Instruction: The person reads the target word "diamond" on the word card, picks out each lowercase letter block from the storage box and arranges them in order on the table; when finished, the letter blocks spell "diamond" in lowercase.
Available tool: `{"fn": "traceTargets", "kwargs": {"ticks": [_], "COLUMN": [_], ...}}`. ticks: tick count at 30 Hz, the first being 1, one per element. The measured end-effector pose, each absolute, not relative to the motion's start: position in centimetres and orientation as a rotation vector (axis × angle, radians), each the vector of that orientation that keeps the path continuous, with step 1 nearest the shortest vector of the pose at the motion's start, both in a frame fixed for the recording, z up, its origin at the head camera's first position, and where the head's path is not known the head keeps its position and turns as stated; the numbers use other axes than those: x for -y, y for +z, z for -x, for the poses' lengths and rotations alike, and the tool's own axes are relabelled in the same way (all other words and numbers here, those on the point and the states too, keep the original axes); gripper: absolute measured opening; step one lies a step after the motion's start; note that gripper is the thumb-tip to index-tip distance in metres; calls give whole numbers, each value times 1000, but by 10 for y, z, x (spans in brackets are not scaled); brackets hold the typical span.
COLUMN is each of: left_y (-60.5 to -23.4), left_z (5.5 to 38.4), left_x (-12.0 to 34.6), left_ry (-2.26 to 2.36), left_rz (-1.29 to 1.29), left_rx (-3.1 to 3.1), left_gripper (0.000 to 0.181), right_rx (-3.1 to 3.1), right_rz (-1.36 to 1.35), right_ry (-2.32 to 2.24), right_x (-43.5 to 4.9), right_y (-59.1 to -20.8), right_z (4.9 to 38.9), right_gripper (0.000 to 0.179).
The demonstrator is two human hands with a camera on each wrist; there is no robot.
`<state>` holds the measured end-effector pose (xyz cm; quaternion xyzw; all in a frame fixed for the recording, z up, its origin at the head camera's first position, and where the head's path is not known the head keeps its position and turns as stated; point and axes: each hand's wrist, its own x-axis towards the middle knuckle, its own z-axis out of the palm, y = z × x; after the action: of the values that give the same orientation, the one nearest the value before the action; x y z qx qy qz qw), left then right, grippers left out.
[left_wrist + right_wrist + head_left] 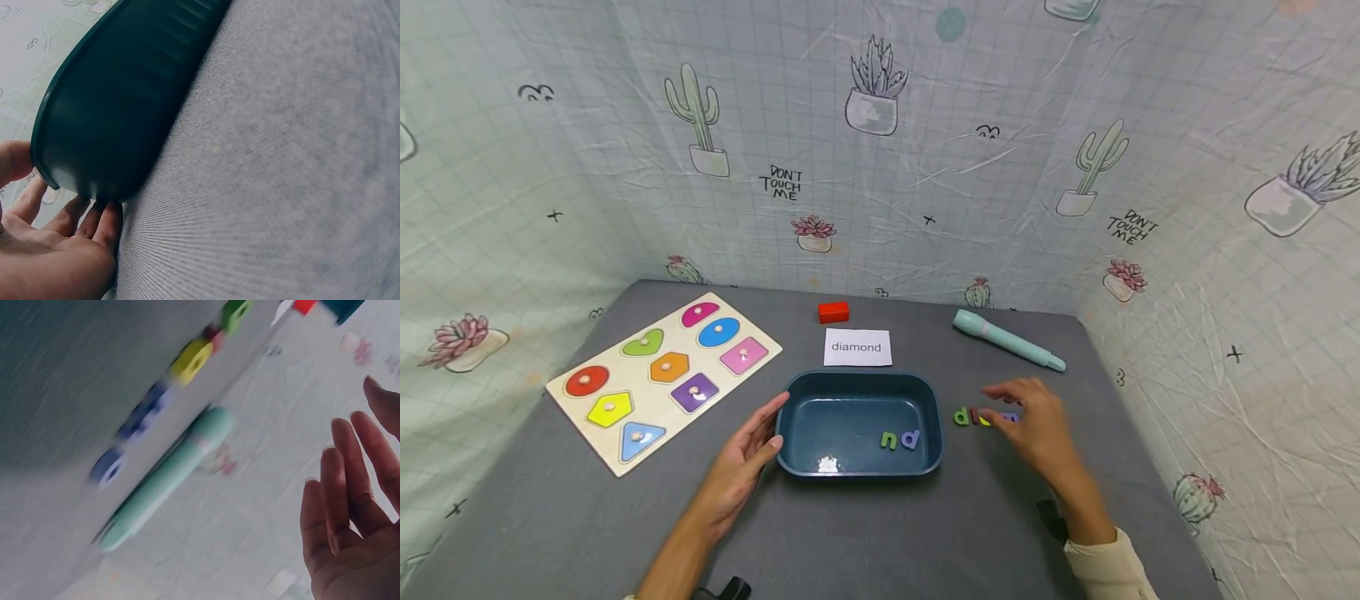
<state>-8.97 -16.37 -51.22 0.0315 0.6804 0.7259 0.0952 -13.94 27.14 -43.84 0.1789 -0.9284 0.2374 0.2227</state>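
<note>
A dark blue tray (859, 381) holds a green letter n (888, 440) and a purple letter d (910, 439) toward its right side. My left hand (739, 462) touches the tray's left end, fingers along its outer wall and rim. To the right of the tray, a green letter d (961, 417) begins a row with a dark red letter (975, 416), a yellow letter (191, 361), a purple letter m (142, 412) and a blue letter (108, 467). Over the row hovers my right hand (1033, 425), thumb and fingers apart, nothing between them; it partly hides the letters in the head view.
Behind the tray lies a white card (858, 347) reading "diamond", with a red block (833, 312) beyond it. A wooden shape puzzle board (664, 400) is on the left. At the back right rests a mint-green pen-like tube (1009, 340). Printed cloth surrounds the table.
</note>
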Motion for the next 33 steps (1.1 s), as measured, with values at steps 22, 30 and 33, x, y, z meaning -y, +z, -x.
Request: {"fn": "traceTargets", "kwargs": {"ticks": [22, 30, 33], "left_y": [-515, -515, -516], "left_z": [89, 90, 90], "left_x": [164, 165, 165], "left_ry": [2178, 2174, 2170], "left_rz": [-108, -100, -97], "left_rx": [-1991, -1994, -1997], "left_gripper": [60, 60, 60], "right_rx": [2636, 2748, 2776], "right_rz": [-775, -802, -802], "right_ry": [898, 911, 898], "right_x": [-172, -158, -156], "right_y": [-449, -462, -466], "right_z": [128, 133, 135], "right_gripper": [32, 28, 27]}}
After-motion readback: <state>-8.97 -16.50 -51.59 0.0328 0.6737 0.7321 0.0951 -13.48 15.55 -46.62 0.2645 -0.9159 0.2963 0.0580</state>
